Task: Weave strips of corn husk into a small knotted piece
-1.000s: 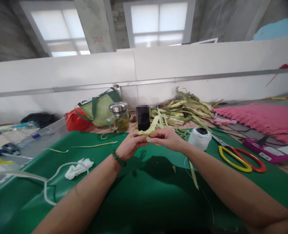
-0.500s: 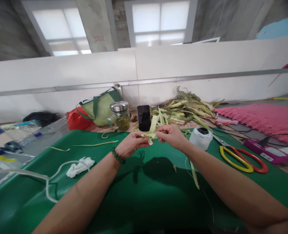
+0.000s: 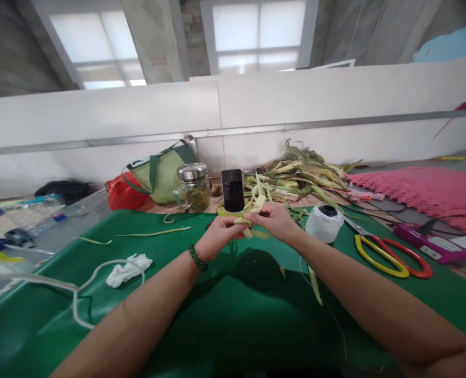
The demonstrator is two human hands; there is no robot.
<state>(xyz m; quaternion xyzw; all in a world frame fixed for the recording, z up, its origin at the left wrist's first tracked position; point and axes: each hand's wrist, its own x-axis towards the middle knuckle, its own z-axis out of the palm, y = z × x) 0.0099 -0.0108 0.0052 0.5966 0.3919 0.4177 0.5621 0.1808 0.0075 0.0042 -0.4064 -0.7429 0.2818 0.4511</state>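
Fingers (image 3: 229,227) pinched narrow over the green mat (image 3: 225,320), the left hand (image 3: 216,237) and right hand (image 3: 277,220) hold a pale leaf strip (image 3: 258,204) between their tips; one length rises above the right fingertips, and a short end (image 3: 248,233) pokes out below.

Pale yellow-green corn-husk strip (image 3: 258,205), flat and ribbon-like, folded and bent, with its parts projecting in different directions; held aloft near the worktop's (image 3: 225,325) far edge.
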